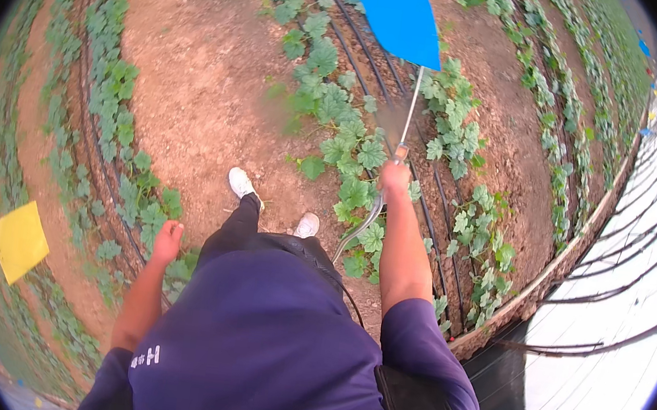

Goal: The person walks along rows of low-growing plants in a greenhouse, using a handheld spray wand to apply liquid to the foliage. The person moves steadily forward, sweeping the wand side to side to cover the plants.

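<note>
My right hand [395, 177] is wrapped around the handle of a spray wand [413, 105] held out over a row of leafy vine plants [360, 142]. From the handle a grey hose [371, 217] curves back towards my waist. The wand's far end is hidden where it meets a blue sheet [398, 15], likely a sticky trap, at the top of the view. Low at my side hangs my left hand [167, 241], fingers loosely bent and nothing seen in it. Green leaves [152, 218] of the row on the left are nearest to it.
Black drip lines [432, 232] run along the plant rows. My white shoes [241, 183] stand on a bare soil path [193, 62]. A yellow sheet [19, 242], likely a sticky trap, hangs at left. Right, a low soil edge [543, 290] borders white greenhouse film [599, 333]. A black strap [417, 409] crosses my side.
</note>
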Motion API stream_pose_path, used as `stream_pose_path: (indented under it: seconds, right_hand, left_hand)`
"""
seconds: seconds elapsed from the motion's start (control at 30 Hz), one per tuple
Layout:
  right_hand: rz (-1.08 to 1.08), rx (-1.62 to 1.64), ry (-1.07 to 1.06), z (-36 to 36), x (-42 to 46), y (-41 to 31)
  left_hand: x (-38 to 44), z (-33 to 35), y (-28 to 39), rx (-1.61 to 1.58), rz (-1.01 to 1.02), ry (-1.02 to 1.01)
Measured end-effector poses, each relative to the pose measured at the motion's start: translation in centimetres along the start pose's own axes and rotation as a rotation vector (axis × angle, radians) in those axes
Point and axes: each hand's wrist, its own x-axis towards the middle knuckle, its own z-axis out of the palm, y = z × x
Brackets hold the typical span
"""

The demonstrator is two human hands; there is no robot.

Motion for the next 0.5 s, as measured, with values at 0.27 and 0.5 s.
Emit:
stream_pose_path:
  seconds: [0.27, 0.5]
  right_hand:
    - [0.001, -0.13, -0.219, -2.2, -8.2, 5.0]
    - [0.024, -0.377, -0.34, -6.3, -17.1, 15.5]
  left_hand:
    - [-0.6, 3.3, -2.8, -0.037, -0.008, 0.078]
    - [-0.9, 4.0, -4.1, -0.09, -0.013, 0.082]
